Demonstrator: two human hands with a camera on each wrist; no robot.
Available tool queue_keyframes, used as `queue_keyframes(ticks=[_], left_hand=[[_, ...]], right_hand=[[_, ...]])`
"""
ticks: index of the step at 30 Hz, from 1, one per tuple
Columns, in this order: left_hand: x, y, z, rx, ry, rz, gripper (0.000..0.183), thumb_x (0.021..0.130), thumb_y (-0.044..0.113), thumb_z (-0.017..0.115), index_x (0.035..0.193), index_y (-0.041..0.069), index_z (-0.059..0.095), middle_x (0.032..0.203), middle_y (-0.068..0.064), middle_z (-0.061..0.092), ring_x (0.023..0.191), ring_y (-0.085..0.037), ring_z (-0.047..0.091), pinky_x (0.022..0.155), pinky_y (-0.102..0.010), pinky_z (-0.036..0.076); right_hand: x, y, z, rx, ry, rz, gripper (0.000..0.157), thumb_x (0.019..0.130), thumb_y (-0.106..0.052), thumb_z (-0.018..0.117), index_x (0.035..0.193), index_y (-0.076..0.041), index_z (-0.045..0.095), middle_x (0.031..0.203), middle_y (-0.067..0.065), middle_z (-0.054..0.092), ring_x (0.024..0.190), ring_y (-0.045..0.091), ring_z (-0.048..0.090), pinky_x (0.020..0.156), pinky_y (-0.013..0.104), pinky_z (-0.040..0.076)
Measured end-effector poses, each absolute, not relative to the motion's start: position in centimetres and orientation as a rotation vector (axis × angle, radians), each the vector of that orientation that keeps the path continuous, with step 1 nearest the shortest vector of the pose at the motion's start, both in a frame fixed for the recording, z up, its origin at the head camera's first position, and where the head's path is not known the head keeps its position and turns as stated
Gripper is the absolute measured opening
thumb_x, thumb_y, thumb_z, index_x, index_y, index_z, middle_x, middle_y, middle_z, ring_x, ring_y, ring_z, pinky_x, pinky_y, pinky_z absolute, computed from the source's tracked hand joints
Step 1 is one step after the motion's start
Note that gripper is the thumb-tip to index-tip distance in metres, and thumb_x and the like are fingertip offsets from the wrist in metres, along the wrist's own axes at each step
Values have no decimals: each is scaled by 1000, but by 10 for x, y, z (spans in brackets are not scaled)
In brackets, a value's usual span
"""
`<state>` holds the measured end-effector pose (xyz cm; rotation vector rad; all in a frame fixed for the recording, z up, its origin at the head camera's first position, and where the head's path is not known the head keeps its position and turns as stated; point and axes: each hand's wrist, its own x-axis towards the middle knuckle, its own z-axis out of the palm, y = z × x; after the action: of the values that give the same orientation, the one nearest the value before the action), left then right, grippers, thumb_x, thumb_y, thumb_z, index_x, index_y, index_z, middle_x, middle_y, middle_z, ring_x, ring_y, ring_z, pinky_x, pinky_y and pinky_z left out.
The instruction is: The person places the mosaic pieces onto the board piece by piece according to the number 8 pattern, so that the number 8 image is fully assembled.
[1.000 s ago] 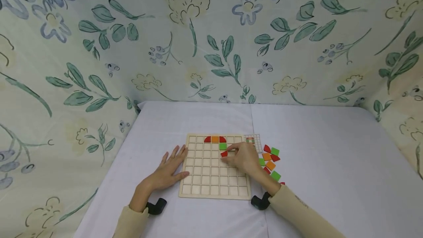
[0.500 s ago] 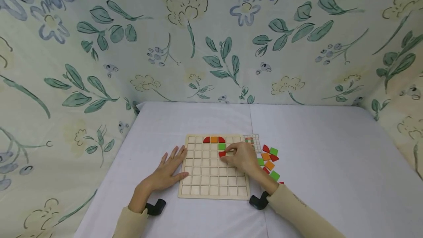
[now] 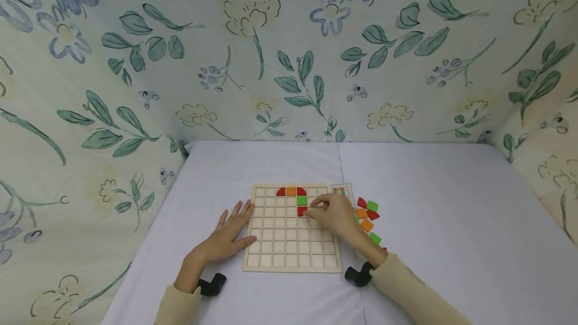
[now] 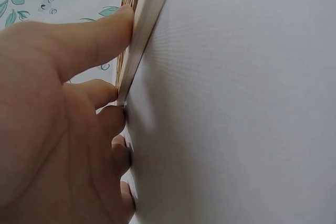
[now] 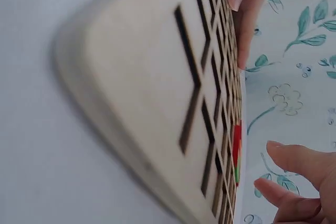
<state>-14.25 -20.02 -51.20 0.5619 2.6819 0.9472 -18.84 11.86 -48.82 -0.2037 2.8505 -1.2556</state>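
Observation:
A wooden grid board (image 3: 273, 248) lies on the white cloth. Along its far row sit a red quarter-round tile (image 3: 281, 192), an orange square tile (image 3: 291, 191) and another red quarter-round tile (image 3: 301, 191). A green square tile (image 3: 301, 200) lies below these, and nearer still a red tile (image 3: 301, 211) lies in its cell. My right hand (image 3: 336, 217) hovers over the board's right part, thumb tip beside that red tile; thumb and forefinger are apart with nothing between them. Fingers spread, my left hand (image 3: 228, 237) rests flat at the board's left edge, thumb touching it in the left wrist view.
Several loose tiles (image 3: 367, 225) in red, orange and green lie right of the board, partly behind my right wrist. A small printed grid card (image 3: 346, 190) lies by the board's far right corner. Floral fabric (image 3: 307, 114) rises behind the table.
The red tile has gone from between my right thumb and forefinger down into the cell below the green tile, and those fingers have parted. My left hand stays at the board's edge.

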Motion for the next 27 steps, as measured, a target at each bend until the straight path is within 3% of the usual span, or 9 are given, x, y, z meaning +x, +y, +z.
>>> queue_keyframes(ticks=[11,18,27], left_hand=[[-143,-200,-509,532,2663,882,83,105,37,59,166,6,12,175,-12,4,163,-39,-5,127,-65,-9],[-142,-199,-508,524,2661,864,84,105,37,59,166,6,11,175,-12,3,163,-39,-5,127,-65,-9],[-142,-199,-506,519,2652,875,84,104,36,60,166,6,12,175,-12,4,163,-39,-5,127,-65,-10]], right_hand=[[-170,204,-477,-87,2791,-1314,25,91,-26,81,106,-7,80,64,0,43,54,12,39,45,20,26],[-150,237,-479,92,2842,-1191,30,91,-27,80,112,-5,78,70,2,47,66,17,45,49,23,31],[-126,265,-489,166,2820,-1128,34,90,-28,81,118,-8,77,69,1,47,64,14,43,51,24,33]])
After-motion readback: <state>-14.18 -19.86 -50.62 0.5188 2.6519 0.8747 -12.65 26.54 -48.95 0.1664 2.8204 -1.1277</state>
